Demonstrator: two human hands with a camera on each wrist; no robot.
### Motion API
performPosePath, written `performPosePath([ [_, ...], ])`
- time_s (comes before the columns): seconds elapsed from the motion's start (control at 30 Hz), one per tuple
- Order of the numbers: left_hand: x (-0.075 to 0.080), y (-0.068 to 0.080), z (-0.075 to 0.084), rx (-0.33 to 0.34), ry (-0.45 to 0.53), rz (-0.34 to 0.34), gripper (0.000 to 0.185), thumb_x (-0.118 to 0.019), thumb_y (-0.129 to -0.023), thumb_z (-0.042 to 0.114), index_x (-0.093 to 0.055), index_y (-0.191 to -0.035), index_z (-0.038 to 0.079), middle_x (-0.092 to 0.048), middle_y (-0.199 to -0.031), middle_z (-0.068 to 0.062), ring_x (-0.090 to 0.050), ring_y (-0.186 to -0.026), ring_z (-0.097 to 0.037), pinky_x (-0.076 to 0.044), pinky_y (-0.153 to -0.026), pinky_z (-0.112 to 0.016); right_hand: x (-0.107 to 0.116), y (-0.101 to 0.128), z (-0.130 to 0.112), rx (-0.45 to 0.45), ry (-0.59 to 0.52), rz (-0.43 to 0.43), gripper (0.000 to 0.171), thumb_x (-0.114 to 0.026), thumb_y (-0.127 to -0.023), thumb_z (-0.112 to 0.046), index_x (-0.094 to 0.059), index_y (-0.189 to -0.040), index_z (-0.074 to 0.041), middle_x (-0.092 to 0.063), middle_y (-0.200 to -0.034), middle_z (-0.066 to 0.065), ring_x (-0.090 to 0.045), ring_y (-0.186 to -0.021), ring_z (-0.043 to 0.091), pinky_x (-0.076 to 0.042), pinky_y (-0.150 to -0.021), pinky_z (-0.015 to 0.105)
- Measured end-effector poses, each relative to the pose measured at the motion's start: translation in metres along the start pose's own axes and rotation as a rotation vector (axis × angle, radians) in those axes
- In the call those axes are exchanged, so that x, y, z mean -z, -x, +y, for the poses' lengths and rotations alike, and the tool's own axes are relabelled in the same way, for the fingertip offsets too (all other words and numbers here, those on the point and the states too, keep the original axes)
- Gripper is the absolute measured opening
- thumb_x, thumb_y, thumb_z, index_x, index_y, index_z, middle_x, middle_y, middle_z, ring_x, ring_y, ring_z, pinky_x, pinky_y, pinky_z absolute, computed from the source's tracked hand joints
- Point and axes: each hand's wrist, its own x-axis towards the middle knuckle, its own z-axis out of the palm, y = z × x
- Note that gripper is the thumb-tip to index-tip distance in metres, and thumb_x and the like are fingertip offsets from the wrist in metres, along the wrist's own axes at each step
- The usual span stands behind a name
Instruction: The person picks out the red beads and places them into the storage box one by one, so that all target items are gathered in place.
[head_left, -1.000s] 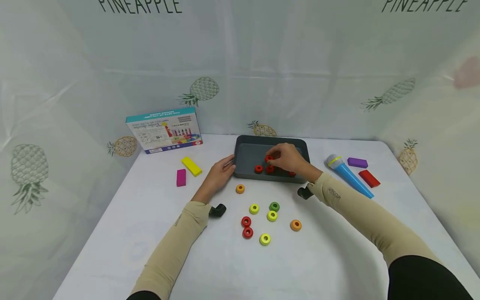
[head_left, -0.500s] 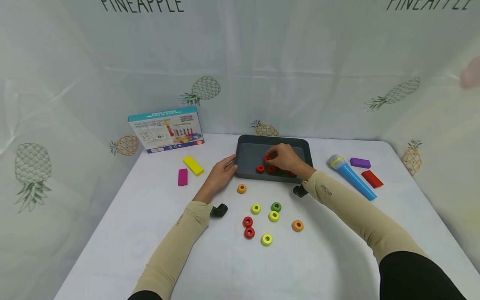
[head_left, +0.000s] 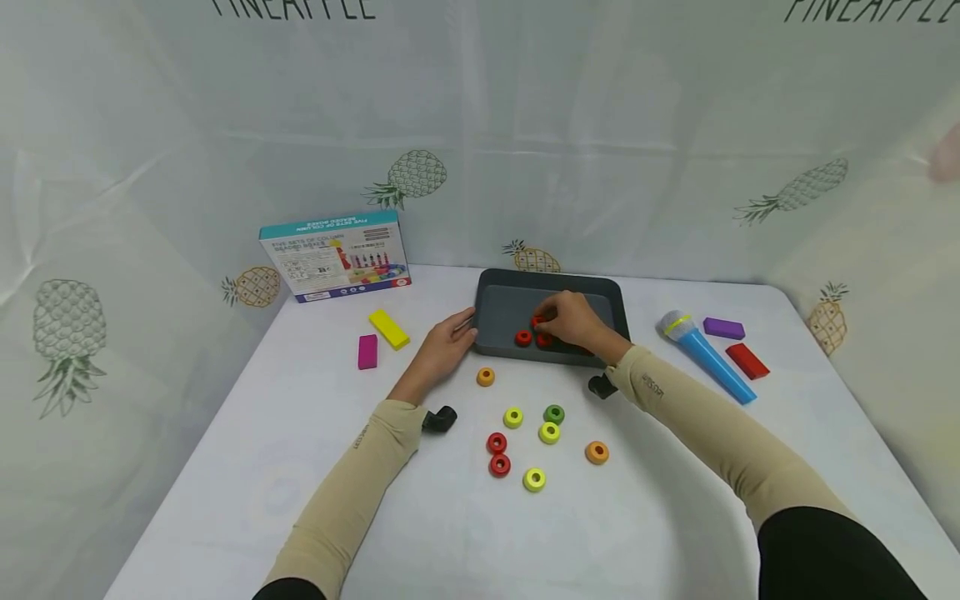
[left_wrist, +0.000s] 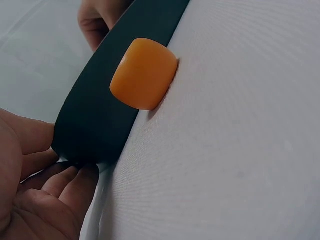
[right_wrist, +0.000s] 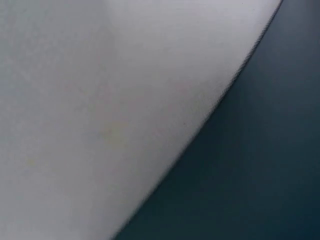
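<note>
A right hand (head_left: 573,321) curls over red rings (head_left: 523,337) inside the dark grey tray (head_left: 495,304) at centre frame, fingertips apparently pinching one ring, though the grasp is partly hidden. The left hand (head_left: 448,343) rests relaxed, fingers touching the tray's left corner, an orange ring (left_wrist: 144,73) just beside its near wall. Small, rigid and likely light and smooth, the rings look best pinched across the outer rim; more lie scattered lower centre on the white table (head_left: 675,500).
</note>
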Motion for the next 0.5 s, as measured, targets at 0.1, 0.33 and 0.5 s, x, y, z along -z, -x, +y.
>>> performPosePath([
  [0.1, -0.0005, 0.0002, 0.001, 0.007, -0.005, 0.002, 0.053, -0.055, -0.106, 0.026, -0.04, -0.157, 0.02, -0.04, -0.162, -0.004, -0.047, -0.143, -0.017, -0.041, -0.118, -0.037, -0.0008, -0.0003, 0.0004, 0.005, 0.0, -0.004, 0.028, -0.078, -0.089, -0.014, -0.076, -0.114, -0.002, -0.075, -0.11, 0.016, -0.071, -0.097, 0.028, -0.062, -0.079, 0.039],
  [0.33, -0.0016, 0.0004, 0.0012, 0.004, 0.001, 0.002, 0.053, -0.055, -0.106, 0.024, -0.041, -0.156, 0.019, -0.04, -0.162, -0.005, -0.047, -0.144, -0.017, -0.042, -0.118, -0.037, 0.0, 0.0023, 0.0, 0.013, 0.001, 0.002, 0.03, -0.078, -0.088, -0.014, -0.075, -0.115, -0.001, -0.074, -0.113, 0.017, -0.07, -0.099, 0.028, -0.062, -0.08, 0.04],
  [0.5, -0.0009, 0.0009, 0.0008, 0.006, 0.001, 0.011, 0.053, -0.055, -0.105, 0.024, -0.041, -0.156, 0.019, -0.04, -0.162, -0.005, -0.048, -0.143, -0.017, -0.043, -0.117, -0.037, 0.0014, 0.0023, -0.0012, 0.034, 0.005, 0.027, 0.03, -0.078, -0.088, -0.013, -0.074, -0.115, 0.0, -0.073, -0.115, 0.017, -0.07, -0.101, 0.028, -0.062, -0.084, 0.041],
])
